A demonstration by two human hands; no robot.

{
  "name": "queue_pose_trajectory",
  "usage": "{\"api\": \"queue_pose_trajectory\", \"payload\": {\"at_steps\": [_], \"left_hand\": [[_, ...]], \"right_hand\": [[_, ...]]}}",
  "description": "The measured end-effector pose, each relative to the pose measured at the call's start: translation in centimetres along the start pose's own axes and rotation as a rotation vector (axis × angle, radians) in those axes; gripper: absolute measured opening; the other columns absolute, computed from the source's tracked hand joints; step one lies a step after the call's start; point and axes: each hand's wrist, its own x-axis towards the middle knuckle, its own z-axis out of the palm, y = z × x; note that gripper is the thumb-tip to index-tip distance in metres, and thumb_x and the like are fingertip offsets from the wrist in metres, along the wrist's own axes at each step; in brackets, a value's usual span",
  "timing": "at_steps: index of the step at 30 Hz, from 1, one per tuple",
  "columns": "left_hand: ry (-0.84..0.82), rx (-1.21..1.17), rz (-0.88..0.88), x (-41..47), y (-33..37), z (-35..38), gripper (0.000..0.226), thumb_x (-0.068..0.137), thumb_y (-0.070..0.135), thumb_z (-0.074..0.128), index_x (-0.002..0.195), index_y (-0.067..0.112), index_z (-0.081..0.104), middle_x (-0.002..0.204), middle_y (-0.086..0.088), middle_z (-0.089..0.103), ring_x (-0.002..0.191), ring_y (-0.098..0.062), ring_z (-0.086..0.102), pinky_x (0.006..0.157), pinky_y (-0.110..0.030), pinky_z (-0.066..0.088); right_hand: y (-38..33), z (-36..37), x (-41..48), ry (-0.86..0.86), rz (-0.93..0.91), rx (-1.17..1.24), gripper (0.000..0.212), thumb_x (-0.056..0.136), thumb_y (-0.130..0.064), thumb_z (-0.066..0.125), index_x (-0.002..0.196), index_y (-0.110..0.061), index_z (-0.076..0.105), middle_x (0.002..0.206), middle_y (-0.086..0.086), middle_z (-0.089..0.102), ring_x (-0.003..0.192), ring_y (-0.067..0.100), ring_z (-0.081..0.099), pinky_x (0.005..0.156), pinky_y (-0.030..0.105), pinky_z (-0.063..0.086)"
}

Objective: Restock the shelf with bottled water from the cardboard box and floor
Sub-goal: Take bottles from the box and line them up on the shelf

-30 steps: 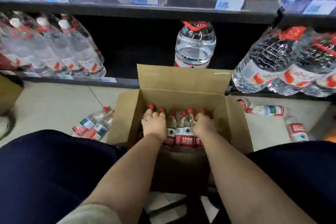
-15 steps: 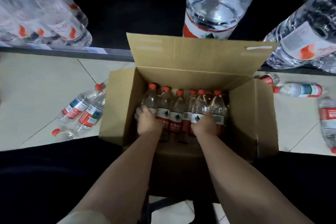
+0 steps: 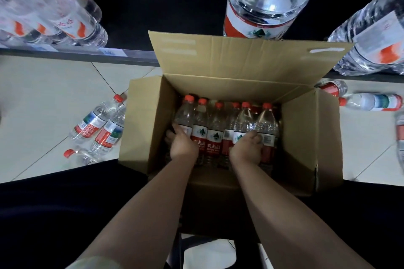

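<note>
My left hand [image 3: 183, 145] is curled round the leftmost bottle [image 3: 184, 116] at its label band, thumb on the near side, fingertips hidden behind it. My right hand [image 3: 246, 148] is curled tight on the right-end bottles [image 3: 265, 123], knuckles up. I cannot tell whether it has one or two.

Both belong to a row of small water bottles [image 3: 215, 125] packed shoulder to shoulder in the open cardboard box [image 3: 306, 137] between my knees. They stand on their bases with their long axes near vertical and their red caps up, leaning slightly away from me toward the raised rear flap [image 3: 240, 59].

They look full, so I expect each to be fairly heavy for its size. The thin clear plastic will likely give under a squeeze, and the smooth label could slip. I judge the label band or the neck just under the cap to be the surest hold, lifting straight up along the axis so neighbours do not drag.

Outside the box, loose bottles [image 3: 96, 125] lie on their sides on the tile floor [image 3: 43, 94] to my left, caps pointing different ways, and another floor bottle [image 3: 371, 102] lies to my right with its cap toward the box. Beyond the flap runs the shelf [image 3: 87, 53], with a large water jug [image 3: 266, 2] upright and wrapped packs [image 3: 54, 13] at either side.
</note>
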Motion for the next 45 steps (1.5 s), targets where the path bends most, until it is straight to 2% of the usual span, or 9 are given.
{"api": "queue_pose_trajectory", "payload": {"at_steps": [4, 8, 12, 17, 25, 29, 35, 40, 45], "left_hand": [[0.014, 0.239, 0.001, 0.7, 0.2, 0.5, 0.093, 0.091, 0.028, 0.062, 0.151, 0.005, -0.006, 0.148, -0.022, 0.021, 0.135, -0.035, 0.026, 0.104, -0.046, 0.041], [0.132, 0.456, 0.012, 1.3, 0.2, 1.3, 0.083, 0.09, 0.035, 0.063, 0.145, -0.001, 0.014, 0.137, -0.022, 0.036, 0.122, -0.031, 0.042, 0.087, -0.036, 0.05], [0.204, 0.394, -0.001, 1.5, 0.3, 1.4, 0.05, 0.091, 0.025, 0.059, 0.129, 0.002, 0.034, 0.129, -0.022, 0.043, 0.115, -0.03, 0.049, 0.084, -0.034, 0.05], [0.207, 0.321, 0.03, 1.4, 0.0, 1.0, 0.053, 0.088, 0.027, 0.066, 0.126, 0.005, 0.036, 0.128, -0.02, 0.044, 0.114, -0.03, 0.05, 0.082, -0.034, 0.051], [0.006, -0.066, 0.16, -0.4, 1.3, -3.2, 0.07, 0.071, 0.042, 0.078, 0.129, 0.012, 0.05, 0.124, -0.013, 0.052, 0.114, -0.032, 0.053, 0.091, -0.038, 0.047], [-0.123, -0.343, 0.204, -2.7, 1.4, -5.4, 0.083, 0.059, 0.045, 0.082, 0.131, 0.016, 0.055, 0.122, -0.003, 0.064, 0.11, -0.021, 0.062, 0.094, -0.036, 0.052], [-0.329, -0.716, 0.258, -7.4, 2.1, -9.8, 0.034, 0.077, 0.014, 0.08, 0.108, 0.006, 0.069, 0.086, -0.006, 0.073, 0.072, -0.016, 0.07, 0.066, -0.024, 0.058], [-0.48, -0.966, 0.245, -11.8, 2.7, -12.7, 0.034, 0.082, 0.019, 0.075, 0.112, 0.01, 0.062, 0.092, -0.013, 0.073, 0.073, -0.023, 0.072, 0.06, -0.033, 0.058], [-0.556, -1.129, 0.29, -15.6, 4.4, -15.4, 0.05, 0.077, 0.021, 0.076, 0.121, 0.009, 0.056, 0.106, -0.021, 0.071, 0.093, -0.036, 0.07, 0.078, -0.053, 0.057]], "right_hand": [[0.1, -0.6, 0.3, -0.043, 0.012, 0.078, 0.064, 0.086, -0.016, 0.068, 0.135, 0.001, 0.032, 0.137, 0.021, 0.042, 0.123, 0.035, 0.048, 0.091, 0.04, 0.05], [0.2, -1.3, 0.3, -0.107, 0.021, 0.084, 0.083, 0.077, -0.03, 0.078, 0.139, 0.002, 0.032, 0.139, 0.022, 0.038, 0.127, 0.036, 0.042, 0.099, 0.039, 0.045], [-0.1, -0.8, 0.2, -0.109, 0.024, 0.042, 0.086, 0.076, -0.036, 0.078, 0.139, -0.001, 0.031, 0.14, 0.022, 0.038, 0.127, 0.035, 0.041, 0.099, 0.038, 0.043], [-0.1, -0.4, 0.1, -0.095, -0.009, 0.171, 0.086, 0.074, -0.026, 0.081, 0.14, -0.002, 0.031, 0.137, 0.019, 0.048, 0.124, 0.034, 0.048, 0.097, 0.042, 0.049], [-0.4, -4.7, -0.2, -0.28, 0.081, 0.598, 0.056, 0.067, -0.026, 0.083, 0.113, -0.013, 0.055, 0.106, 0.007, 0.065, 0.086, 0.026, 0.064, 0.066, 0.026, 0.049], [0.3, -8.5, -1.4, -0.355, 0.11, 0.717, 0.063, 0.049, -0.035, 0.081, 0.105, -0.016, 0.059, 0.095, 0.007, 0.067, 0.08, 0.028, 0.068, 0.071, 0.042, 0.06], [2.5, -14.9, -5.1, -0.395, -0.01, 0.883, 0.02, 0.074, -0.014, 0.076, 0.087, -0.011, 0.061, 0.078, 0.009, 0.068, 0.064, 0.023, 0.069, 0.056, 0.029, 0.056], [2.8, -18.5, -8.7, -0.404, -0.11, 0.989, 0.068, 0.047, -0.033, 0.083, 0.109, -0.015, 0.061, 0.095, 0.011, 0.073, 0.079, 0.03, 0.074, 0.076, 0.051, 0.059], [2.7, -22.5, -11.9, -0.335, -0.217, 1.09, 0.062, 0.055, -0.03, 0.085, 0.111, -0.02, 0.061, 0.096, 0.008, 0.074, 0.079, 0.028, 0.074, 0.075, 0.052, 0.059]]}}
